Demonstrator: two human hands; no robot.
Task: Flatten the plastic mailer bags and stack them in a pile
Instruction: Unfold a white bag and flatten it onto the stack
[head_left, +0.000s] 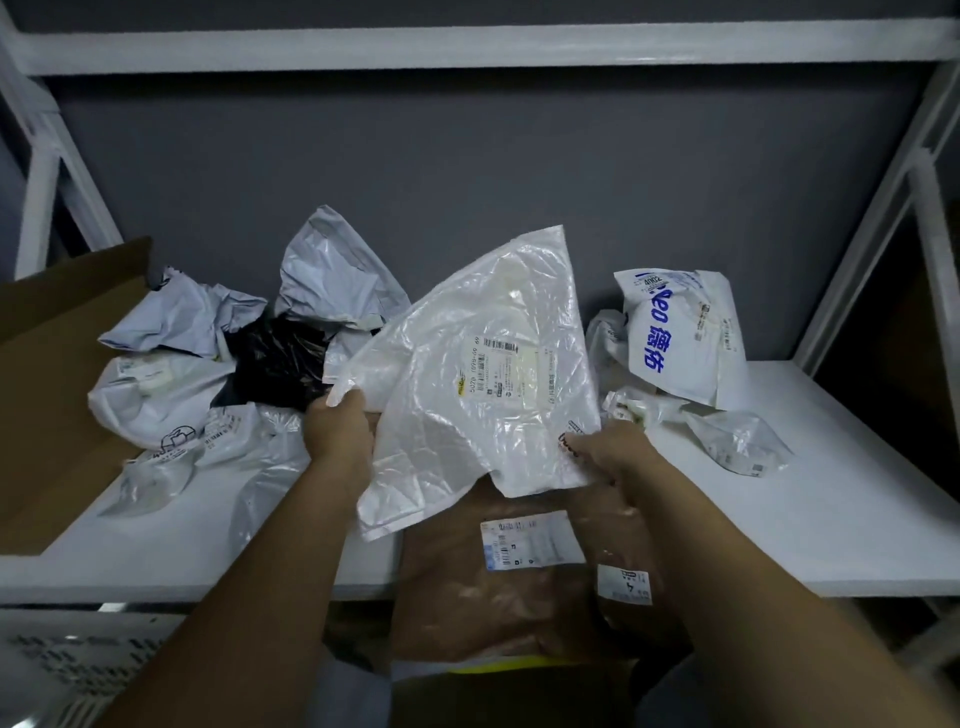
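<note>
I hold a large white plastic mailer bag (483, 374) with a shipping label, lifted and tilted over the shelf. My left hand (336, 428) pinches its left corner. At the bag's lower right edge, my right hand (610, 452) grips it. Under the bag lies a flat brown mailer bag (498, 577) with white labels, overhanging the shelf's front edge. Several crumpled grey and white mailers (171, 379) and a black one (278, 358) are heaped at the left. More crumpled white mailers, one with blue print (675, 332), lie at the right.
The white shelf board (810, 499) carries everything; a grey wall stands behind it. A brown cardboard box flap (57, 374) leans at the left. White rack posts (883, 218) rise on both sides, with a beam overhead. A small crumpled bag (737, 439) lies at right.
</note>
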